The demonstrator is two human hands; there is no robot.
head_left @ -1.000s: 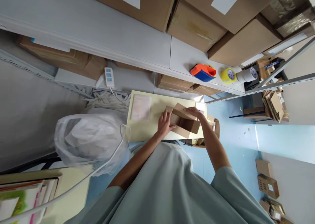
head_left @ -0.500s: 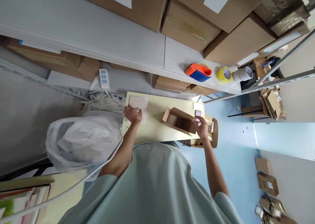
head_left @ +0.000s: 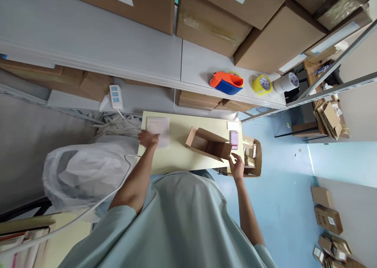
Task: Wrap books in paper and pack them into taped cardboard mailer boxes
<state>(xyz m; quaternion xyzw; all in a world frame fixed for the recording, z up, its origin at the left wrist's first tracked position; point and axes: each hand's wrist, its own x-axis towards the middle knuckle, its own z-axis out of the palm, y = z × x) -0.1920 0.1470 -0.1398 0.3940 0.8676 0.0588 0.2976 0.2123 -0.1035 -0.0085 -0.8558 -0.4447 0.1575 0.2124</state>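
At the left end of the pale yellow table [head_left: 179,160], my left hand [head_left: 148,139] lies across the lower left part of a flat white, translucent-looking sheet or pouch [head_left: 160,126]. Its thumb is apart from the other fingers, which reach toward the table's edge. My right hand [head_left: 236,167] is beside the right end of an open brown cardboard box [head_left: 202,143], thumb and fingers apart. Whether the fingertips touch the box I cannot tell. Just above that hand lies a phone [head_left: 234,140] with a lit screen, below a small white card [head_left: 233,125].
A grey shelf [head_left: 147,52] carries large cartons, an orange and blue tape dispenser [head_left: 226,82] and tape rolls [head_left: 262,85]. A power strip [head_left: 116,97] hangs at left above a translucent bag [head_left: 85,169]. A larger carton [head_left: 258,158] stands right of the table.
My right hand has drawn back from the phone toward the box's right end. My left hand has slid down the sheet toward the table's left edge. The view has shifted slightly.
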